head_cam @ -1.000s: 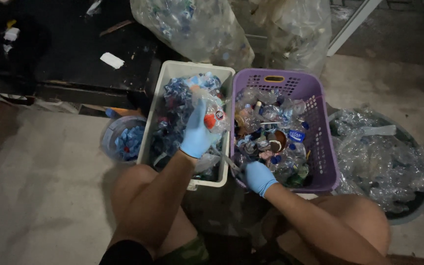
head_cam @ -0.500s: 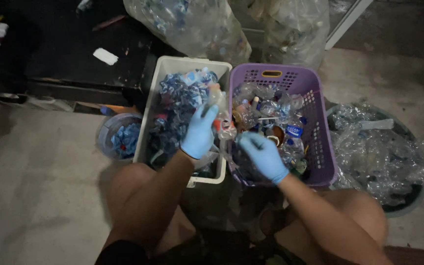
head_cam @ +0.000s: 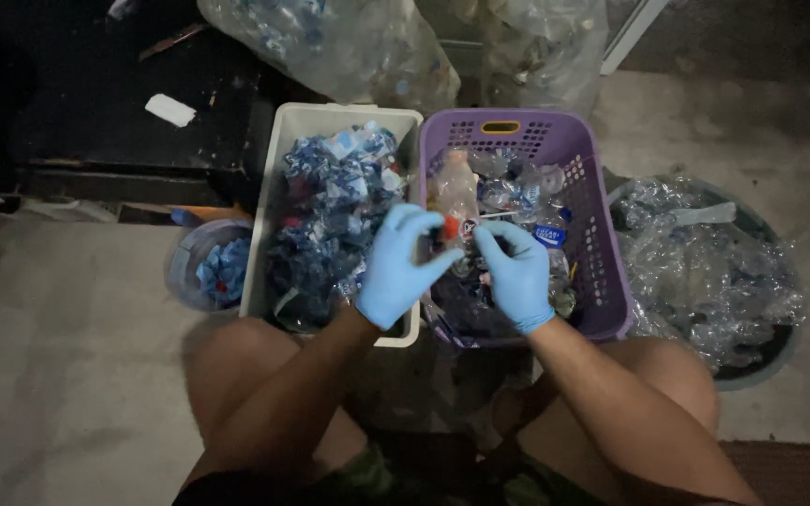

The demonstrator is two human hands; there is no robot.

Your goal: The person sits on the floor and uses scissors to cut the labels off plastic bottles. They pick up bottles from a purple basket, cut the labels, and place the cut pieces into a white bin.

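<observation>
Over the purple basket (head_cam: 602, 234), your left hand (head_cam: 397, 267) pinched a bottle's red cap (head_cam: 450, 226) while your right hand (head_cam: 516, 272) gripped that bottle (head_cam: 466, 234); white bin (head_cam: 269, 215) sat alongside.

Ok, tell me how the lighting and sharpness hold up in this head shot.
Head view: dim overall, corners falling to black, especially top left; light pools on the white bin and purple basket; left hand and right hand read clearly, though the small red-capped item between them is soft.

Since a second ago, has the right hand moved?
Yes. The right hand moved up from the purple basket's near edge to meet the left hand over it.
</observation>
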